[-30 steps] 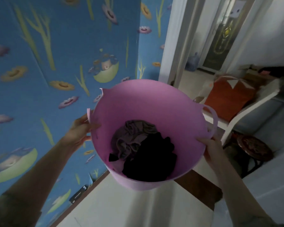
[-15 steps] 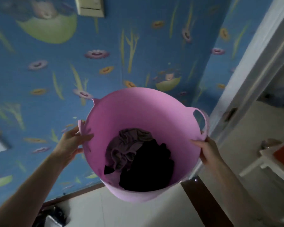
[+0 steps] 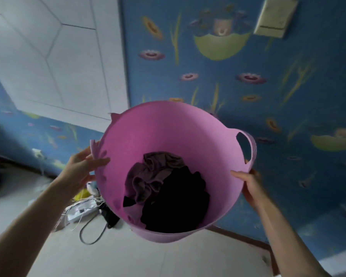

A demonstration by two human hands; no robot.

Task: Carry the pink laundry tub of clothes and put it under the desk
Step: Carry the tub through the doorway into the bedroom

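The pink laundry tub [image 3: 168, 126] hangs in the air in front of me, held by its rim on both sides. Inside lie a crumpled mauve garment [image 3: 148, 174] and a black garment [image 3: 176, 204]. My left hand [image 3: 81, 168] grips the tub's left rim near a torn handle stub. My right hand [image 3: 248, 182] grips the right rim just below the loop handle [image 3: 248, 148]. No desk is clearly in view.
Blue flowered wallpaper [image 3: 268, 96] fills the wall ahead, with a switch plate [image 3: 274, 17] at the top right. A white panelled surface [image 3: 54, 56] stands at the upper left. A power strip [image 3: 82, 209], black cables and a yellow object [image 3: 82, 194] lie on the pale floor below the tub.
The view has swung left: the doorway and chair have left the frame, and the white panel and floor clutter have come in. Both hands keep the same hold on the tub.
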